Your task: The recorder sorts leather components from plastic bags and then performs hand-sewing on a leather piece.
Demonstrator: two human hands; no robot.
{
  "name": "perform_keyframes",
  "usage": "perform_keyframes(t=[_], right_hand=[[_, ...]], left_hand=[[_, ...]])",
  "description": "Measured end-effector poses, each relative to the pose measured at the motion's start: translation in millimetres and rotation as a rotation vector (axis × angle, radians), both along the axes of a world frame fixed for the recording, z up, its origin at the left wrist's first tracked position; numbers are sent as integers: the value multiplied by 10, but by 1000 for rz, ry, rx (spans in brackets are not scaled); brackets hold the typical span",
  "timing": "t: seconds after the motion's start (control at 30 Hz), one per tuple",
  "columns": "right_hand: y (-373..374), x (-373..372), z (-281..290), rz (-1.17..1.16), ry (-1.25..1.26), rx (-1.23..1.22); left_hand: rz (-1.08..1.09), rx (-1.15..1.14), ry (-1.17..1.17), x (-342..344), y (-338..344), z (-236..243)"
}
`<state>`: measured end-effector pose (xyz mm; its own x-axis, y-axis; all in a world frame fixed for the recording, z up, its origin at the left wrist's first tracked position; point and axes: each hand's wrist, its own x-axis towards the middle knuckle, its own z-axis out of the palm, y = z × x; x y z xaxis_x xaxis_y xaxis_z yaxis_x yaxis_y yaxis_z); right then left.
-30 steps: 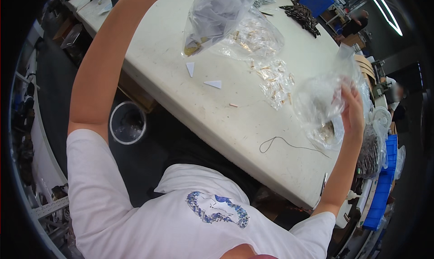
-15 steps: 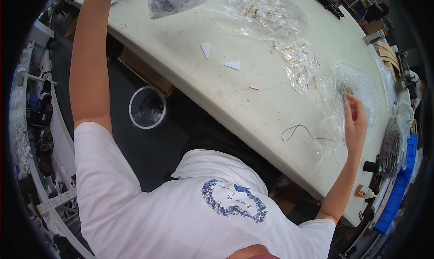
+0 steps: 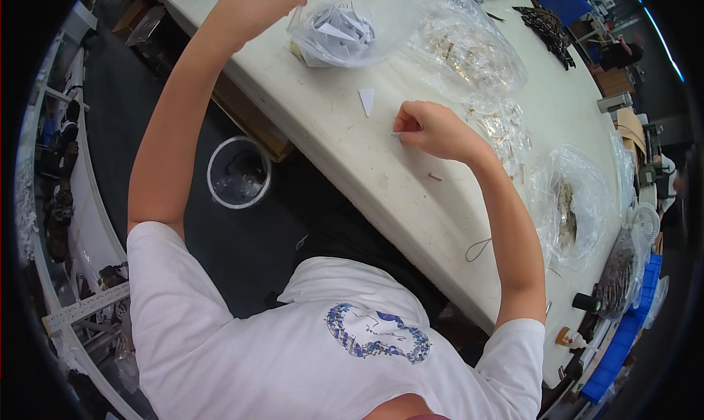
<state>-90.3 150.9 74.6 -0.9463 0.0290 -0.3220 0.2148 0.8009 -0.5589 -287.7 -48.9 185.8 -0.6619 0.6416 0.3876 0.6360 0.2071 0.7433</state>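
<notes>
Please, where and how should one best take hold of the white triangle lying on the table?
Probably pinch the white triangle by its long edges near the wide end, from above and the right, where the right hand is. It looks flat, tapering toward the near edge of the table.

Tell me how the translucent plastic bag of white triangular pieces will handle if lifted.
The bag will probably flop and crease, since its wall looks thin and see-through. It might spill if tipped: its mouth appears open, with white triangular pieces loose inside.
</notes>
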Motion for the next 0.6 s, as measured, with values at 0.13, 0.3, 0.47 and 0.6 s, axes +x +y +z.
perform_keyframes(t=[0.13,0.3,0.47,0.6], right_hand=[[-27,-271,-97,-137,133,-256],[-243,-590,-286,-78,373,13],[-232,-612,-244,-68,255,-20],[-199,-474,-163,-198,18,-217]], left_hand=[[-74,53,-87,38,-63,-126],[-183,91,-44,88,-106,-244],[-156,87,-24,65,-111,-280],[-154,76,-82,120,-107,-284]])
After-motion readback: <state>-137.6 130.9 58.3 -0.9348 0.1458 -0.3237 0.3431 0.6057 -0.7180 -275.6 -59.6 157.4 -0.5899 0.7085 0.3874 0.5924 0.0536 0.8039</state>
